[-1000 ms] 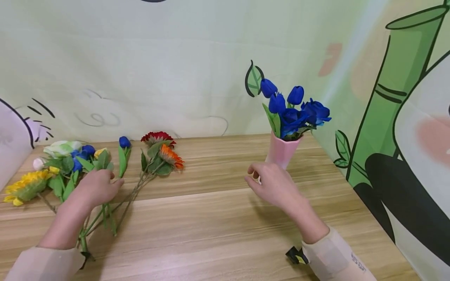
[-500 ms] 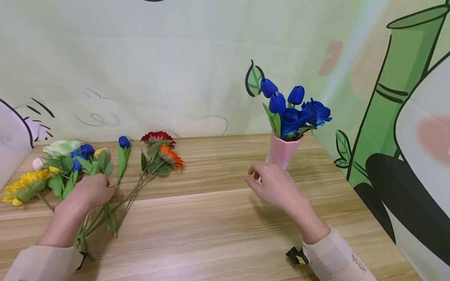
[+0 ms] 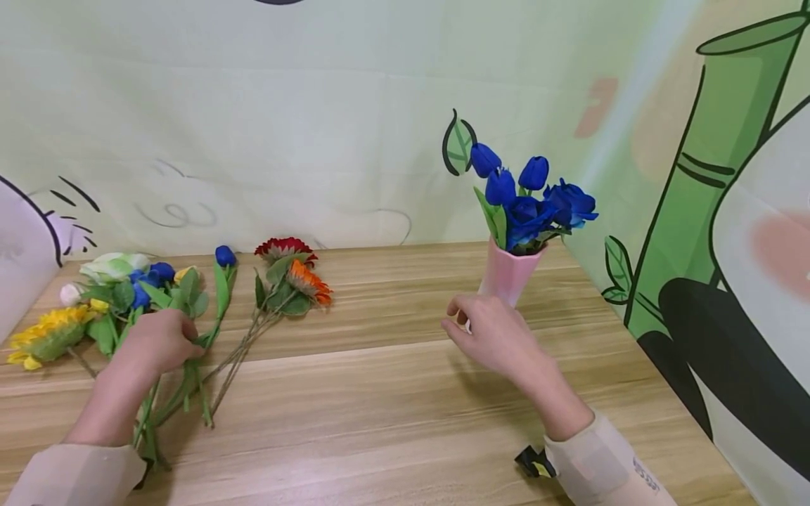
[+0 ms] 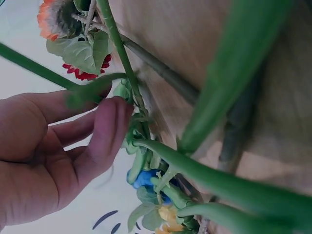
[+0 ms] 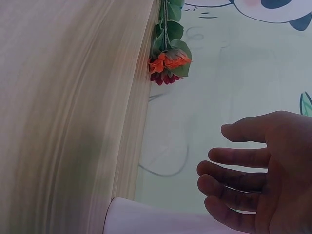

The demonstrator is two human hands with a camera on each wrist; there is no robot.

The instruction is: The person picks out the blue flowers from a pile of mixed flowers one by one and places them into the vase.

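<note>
The blue tulip (image 3: 222,289) is between the flower heap (image 3: 114,295) and the orange flower (image 3: 307,281), bloom towards the wall (image 3: 285,147), long axis running back to the left hand (image 3: 158,342); that hand pinches its stem; the left wrist view shows the curled fingers (image 4: 104,119), mostly hidden from the head view; the right wrist view shows the right hand (image 5: 265,173) loosely bent, grasping nothing.

The left hand (image 3: 157,341) pinches with bent fingers; the right hand (image 3: 490,329) hovers, fingers loosely curved.
</note>
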